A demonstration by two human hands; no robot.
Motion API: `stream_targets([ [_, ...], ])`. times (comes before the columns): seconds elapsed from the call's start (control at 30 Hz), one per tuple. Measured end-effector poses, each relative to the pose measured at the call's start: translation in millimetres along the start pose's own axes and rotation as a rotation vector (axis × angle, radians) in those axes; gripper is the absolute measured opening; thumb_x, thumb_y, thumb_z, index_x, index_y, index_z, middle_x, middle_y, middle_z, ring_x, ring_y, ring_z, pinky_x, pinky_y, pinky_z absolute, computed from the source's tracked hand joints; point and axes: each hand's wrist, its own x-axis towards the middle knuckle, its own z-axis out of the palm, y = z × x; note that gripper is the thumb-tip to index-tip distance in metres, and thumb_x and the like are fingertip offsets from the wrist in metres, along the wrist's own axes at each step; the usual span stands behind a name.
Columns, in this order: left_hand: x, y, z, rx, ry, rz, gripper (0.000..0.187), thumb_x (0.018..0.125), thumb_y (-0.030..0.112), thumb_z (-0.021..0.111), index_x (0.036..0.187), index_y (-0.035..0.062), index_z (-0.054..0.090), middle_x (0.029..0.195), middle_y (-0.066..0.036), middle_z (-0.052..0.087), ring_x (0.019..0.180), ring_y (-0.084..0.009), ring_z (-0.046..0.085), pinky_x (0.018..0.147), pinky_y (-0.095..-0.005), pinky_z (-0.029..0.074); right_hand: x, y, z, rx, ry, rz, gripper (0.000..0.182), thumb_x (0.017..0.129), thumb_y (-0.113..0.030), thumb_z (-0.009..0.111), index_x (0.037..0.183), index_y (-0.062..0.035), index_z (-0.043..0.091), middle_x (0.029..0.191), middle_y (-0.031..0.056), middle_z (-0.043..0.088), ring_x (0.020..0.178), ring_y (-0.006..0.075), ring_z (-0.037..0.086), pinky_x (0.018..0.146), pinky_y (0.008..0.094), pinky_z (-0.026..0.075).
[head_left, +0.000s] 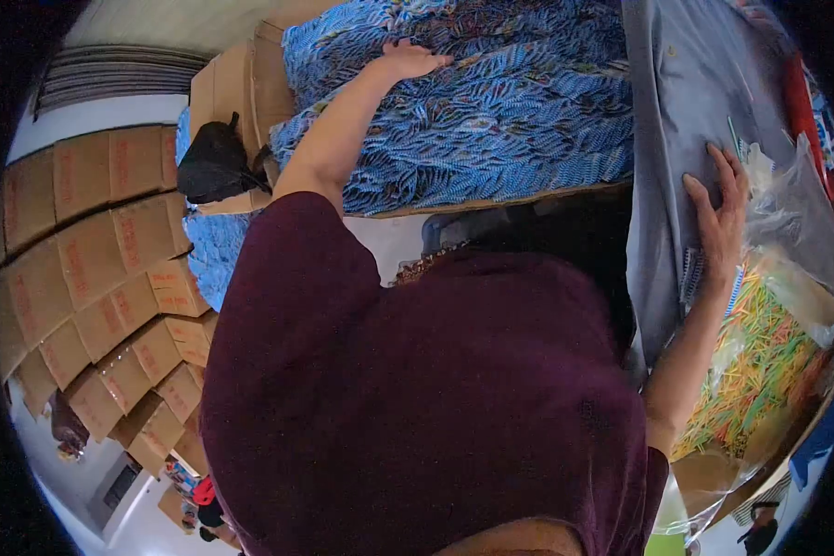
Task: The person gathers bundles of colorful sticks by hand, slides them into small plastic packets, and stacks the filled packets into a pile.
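Shirt (417, 398); open left hand (411, 62) on striped blue pieces (473, 120), open right hand (721, 213) on cloth (663, 120).

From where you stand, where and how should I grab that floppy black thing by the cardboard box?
I'd pinch the narrow tip poking up from the top of the black thing, reaching from above with the left hand, the nearer one. The rest looks wide and soft, so the tip seems easiest.
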Motion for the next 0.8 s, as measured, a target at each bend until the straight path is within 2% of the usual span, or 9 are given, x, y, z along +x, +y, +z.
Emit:
stream_targets([
  [0.17, -11, 10, -19, -0.046, -0.038, -0.071, 0.090, 0.083, 0.083, 0.029, 0.146, 0.0215, 0.044, 0.158, -0.011, 0.027, 0.147, -0.0364, 0.015, 0.116, -0.0575, 0.009, 0, 8, 2, -0.052, 0.012, -0.054, 0.050, 0.088, -0.030, 0.067, 0.132, -0.0086, 0.058, 0.139, 0.0178, 0.047, 0.128, 0.0310, 0.046, 0.107, 0.0381, 0.036],
  [0.23, 8, -21, -8, -0.444, -0.030, 0.053, 0.099, 0.077, 0.089, 0.029, 0.151, 0.0223, 0.036, 0.159, -0.017, 0.021, 0.148, -0.0364, 0.013, 0.118, -0.0536, 0.010, -1, 18, -3, -0.076, 0.019, -0.072, 0.048, 0.092, -0.031, 0.063, 0.133, -0.0075, 0.057, 0.139, 0.0173, 0.049, 0.129, 0.0296, 0.047, 0.108, 0.0373, 0.036],
  [0.27, 12, -31, -9, -0.631, -0.014, 0.200, 0.110, 0.072, 0.094, 0.030, 0.153, 0.0185, 0.029, 0.159, -0.020, 0.015, 0.148, -0.0353, 0.011, 0.119, -0.0499, 0.010, 1, 22, -6, 0.162, -0.021, 0.019, 0.047, 0.095, -0.032, 0.059, 0.134, -0.0058, 0.055, 0.138, 0.0163, 0.051, 0.129, 0.0274, 0.047, 0.108, 0.0363, 0.035],
  [0.3, 4, -28, -19, -0.624, -0.012, 0.208, 0.110, 0.072, 0.094, 0.030, 0.153, 0.0185, 0.029, 0.159, -0.020, 0.015, 0.148, -0.0353, 0.011, 0.119, -0.0499, 0.010, 0, 23, -10, 0.402, -0.065, 0.106, 0.047, 0.099, -0.033, 0.054, 0.135, -0.0041, 0.054, 0.137, 0.0152, 0.053, 0.129, 0.0252, 0.047, 0.109, 0.0353, 0.035],
  [0.37, -22, -23, -42, -0.592, 0.089, 0.040, 0.092, 0.087, 0.079, 0.036, 0.152, 0.0137, 0.033, 0.158, -0.011, 0.026, 0.147, -0.0259, 0.021, 0.120, -0.0376, 0.016, -3, 19, -17, 0.377, -0.048, 0.124, 0.048, 0.102, -0.034, 0.050, 0.137, -0.0015, 0.051, 0.134, 0.0131, 0.057, 0.127, 0.0218, 0.049, 0.109, 0.0337, 0.034],
  [0.43, -31, -21, -47, -0.548, 0.109, 0.020, 0.093, 0.086, 0.080, 0.036, 0.151, 0.0129, 0.033, 0.157, -0.011, 0.027, 0.146, -0.0256, 0.022, 0.119, -0.0373, 0.017, -5, 28, -17, 0.539, -0.016, 0.148, 0.046, 0.101, -0.033, 0.051, 0.135, -0.0024, 0.054, 0.131, 0.0123, 0.059, 0.124, 0.0208, 0.052, 0.108, 0.0323, 0.035],
  [0.53, -65, -5, -51, -0.523, 0.228, -0.092, 0.094, 0.086, 0.081, 0.036, 0.150, 0.0116, 0.036, 0.156, -0.011, 0.029, 0.145, -0.0260, 0.026, 0.119, -0.0372, 0.019, -18, 23, -26, 0.374, -0.019, 0.099, 0.041, 0.102, -0.029, 0.048, 0.133, -0.0018, 0.056, 0.129, 0.0113, 0.060, 0.121, 0.0189, 0.054, 0.106, 0.0324, 0.039],
  [0.63, -66, -11, -49, -0.690, -0.103, 0.009, 0.095, 0.086, 0.081, 0.033, 0.147, 0.0081, 0.041, 0.152, -0.015, 0.037, 0.142, -0.0287, 0.031, 0.118, -0.0369, 0.020, -39, -15, -41, 0.319, 0.133, 0.055, 0.032, 0.099, -0.019, 0.054, 0.125, -0.0017, 0.062, 0.122, 0.0109, 0.065, 0.118, 0.0195, 0.056, 0.103, 0.0325, 0.040],
  [0.8, -50, -25, -16, -0.579, 0.013, -0.007, 0.095, 0.089, 0.077, 0.034, 0.147, 0.0020, 0.038, 0.153, -0.013, 0.035, 0.142, -0.0265, 0.030, 0.117, -0.0348, 0.022, -67, -28, -56, 0.287, 0.181, 0.008, 0.026, 0.097, -0.012, 0.057, 0.119, -0.0011, 0.065, 0.119, 0.0132, 0.066, 0.115, 0.0227, 0.060, 0.101, 0.0343, 0.042],
])
